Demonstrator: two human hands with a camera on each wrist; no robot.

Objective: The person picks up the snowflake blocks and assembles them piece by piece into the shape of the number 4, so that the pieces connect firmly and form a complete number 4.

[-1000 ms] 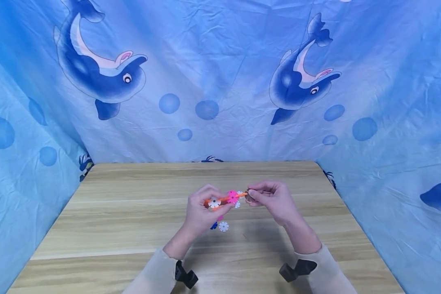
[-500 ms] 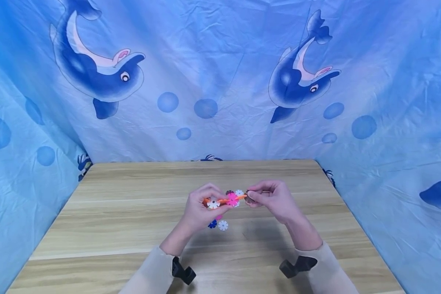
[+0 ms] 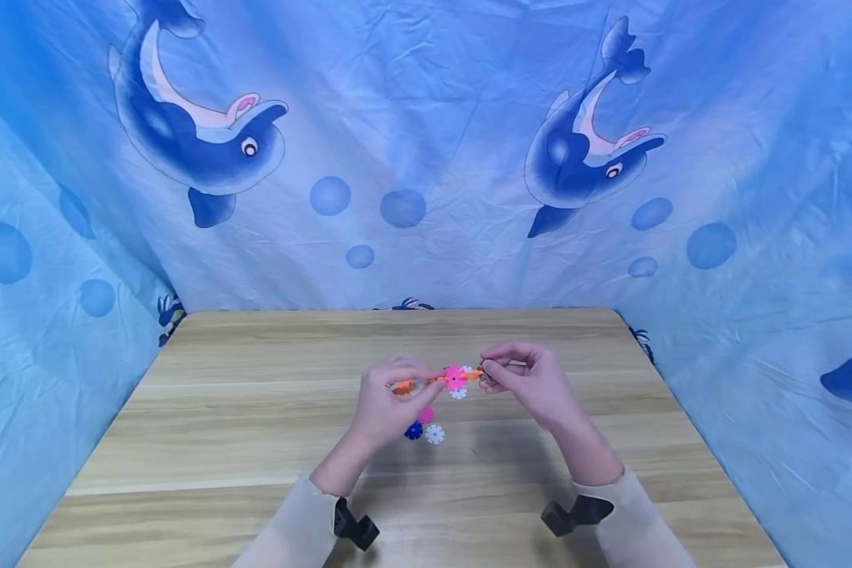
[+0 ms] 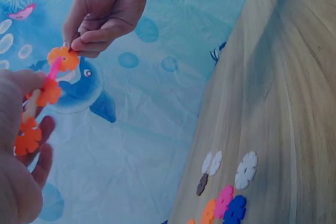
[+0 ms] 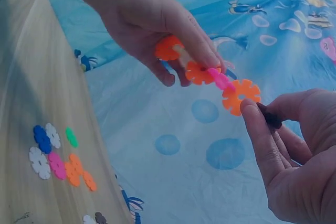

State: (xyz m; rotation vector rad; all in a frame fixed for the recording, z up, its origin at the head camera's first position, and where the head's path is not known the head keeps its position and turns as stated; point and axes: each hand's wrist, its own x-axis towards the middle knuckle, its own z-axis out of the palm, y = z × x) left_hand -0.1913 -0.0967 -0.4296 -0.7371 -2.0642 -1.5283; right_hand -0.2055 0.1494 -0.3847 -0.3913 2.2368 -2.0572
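Observation:
A chain of notched plastic snowflake discs hangs in the air between both hands. My left hand [image 3: 390, 404] grips its left part, with orange discs [image 5: 199, 73] and a pale one [image 5: 181, 53] by the fingers. Further right come a pink disc [image 5: 221, 80], turned nearly edge-on, and another orange disc [image 5: 241, 96]. At the chain's right end, the thumb and fingers of my right hand [image 3: 532, 386] pinch a dark brown disc [image 5: 271, 117]. It meets the edge of the last orange disc; how deep the slots sit is hidden by the fingertips.
Loose snowflake discs lie on the wooden table [image 3: 241, 442] below the hands: white [image 5: 39, 163], blue [image 5: 42, 139], pink [image 5: 56, 165], green [image 5: 71, 137] and orange [image 5: 74, 169] among them. A blue dolphin-print cloth [image 3: 426, 118] surrounds the table's back and sides.
The chain has turned slightly in the left hand; its white disc, seen face-on before, is now mostly hidden. Both hands keep their grips and stay nearly in place.

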